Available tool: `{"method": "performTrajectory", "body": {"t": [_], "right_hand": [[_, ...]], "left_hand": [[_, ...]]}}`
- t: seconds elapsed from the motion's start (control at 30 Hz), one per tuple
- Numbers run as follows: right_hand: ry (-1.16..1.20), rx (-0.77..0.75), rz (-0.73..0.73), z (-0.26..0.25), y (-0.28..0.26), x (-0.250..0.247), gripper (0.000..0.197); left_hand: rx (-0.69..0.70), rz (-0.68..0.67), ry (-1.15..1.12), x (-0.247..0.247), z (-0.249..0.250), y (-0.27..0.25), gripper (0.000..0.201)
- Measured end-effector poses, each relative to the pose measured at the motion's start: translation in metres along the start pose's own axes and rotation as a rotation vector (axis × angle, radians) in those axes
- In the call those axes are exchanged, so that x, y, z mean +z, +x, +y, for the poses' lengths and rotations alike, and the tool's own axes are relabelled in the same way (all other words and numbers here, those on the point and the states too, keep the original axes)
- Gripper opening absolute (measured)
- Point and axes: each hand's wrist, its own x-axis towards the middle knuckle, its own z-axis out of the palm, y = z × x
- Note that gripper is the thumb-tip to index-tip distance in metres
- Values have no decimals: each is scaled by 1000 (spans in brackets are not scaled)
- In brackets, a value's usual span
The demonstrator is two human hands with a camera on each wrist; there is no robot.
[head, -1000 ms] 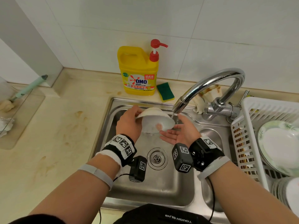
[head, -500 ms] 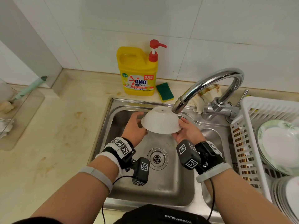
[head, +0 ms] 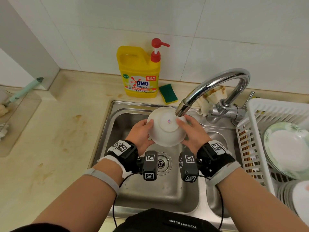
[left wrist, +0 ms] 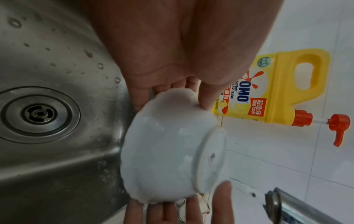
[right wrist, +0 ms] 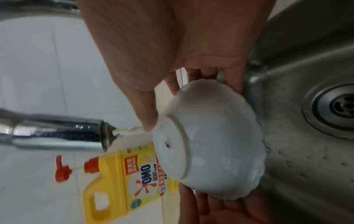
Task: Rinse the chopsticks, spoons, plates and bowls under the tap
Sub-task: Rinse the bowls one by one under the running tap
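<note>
Glossy white scalloped bowl [head: 167, 129] upside down under chrome tap [head: 182, 108]; left hand [head: 140, 136], right hand [head: 192, 133] grip clamped on rim. Earlier tilted sideways, now base faces up.

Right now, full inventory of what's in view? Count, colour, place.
bowl: 1, white, upside down over the sink, under the tap
tap: 1, chrome, behind the sink
sink: 1, steel, two basins
detergent bottle: 1, yellow, red pump, counter behind sink
sponge: 1, green and yellow, beside bottle
rack: 1, white, right of sink
plates: several, white, in rack
left hand: holds bowl's left edge
right hand: holds bowl's right edge
</note>
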Motion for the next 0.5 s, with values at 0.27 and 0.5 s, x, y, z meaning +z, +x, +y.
{"method": "performTrajectory", "body": {"t": [0.27, 0.5], "right_hand": [[-641, -164, 26, 0, 14, -1, 115], [-636, -80, 225, -8, 14, 12, 96]], "left_hand": [[-51, 7, -38, 8, -8, 1, 36], [-44, -47, 7, 12, -16, -5, 36]]}}
